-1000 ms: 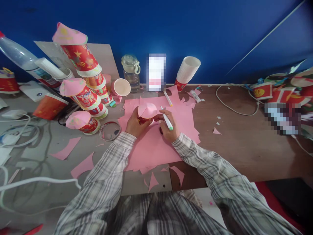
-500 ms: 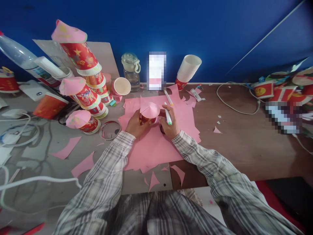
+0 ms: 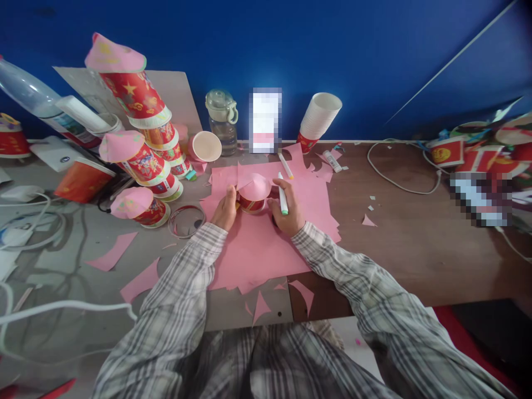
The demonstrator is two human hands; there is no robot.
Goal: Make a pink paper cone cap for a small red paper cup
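A short red paper cup (image 3: 252,205) with a pink paper cone (image 3: 254,187) on top stands on stacked pink paper sheets (image 3: 266,249). At its left side is my left hand (image 3: 224,209), thumb raised off the cup and fingers loosely apart; some fingers are hidden from view. My right hand (image 3: 291,217) grips a white marker with a green end (image 3: 282,195), close to the right side of the cup. Another white marker with a yellow end (image 3: 286,165) lies on the paper behind.
Stacked red cups with pink cones (image 3: 133,97) rise at the left, near a tape roll (image 3: 187,221). Behind stand a water bottle (image 3: 222,124), a blurred bright screen (image 3: 265,119) and a white cup stack (image 3: 320,116). A glue stick (image 3: 332,160) and paper scraps (image 3: 305,293) lie around.
My left hand has let go of the cup, its thumb lifting off the front and moving left. The marker in my right hand has shifted slightly left.
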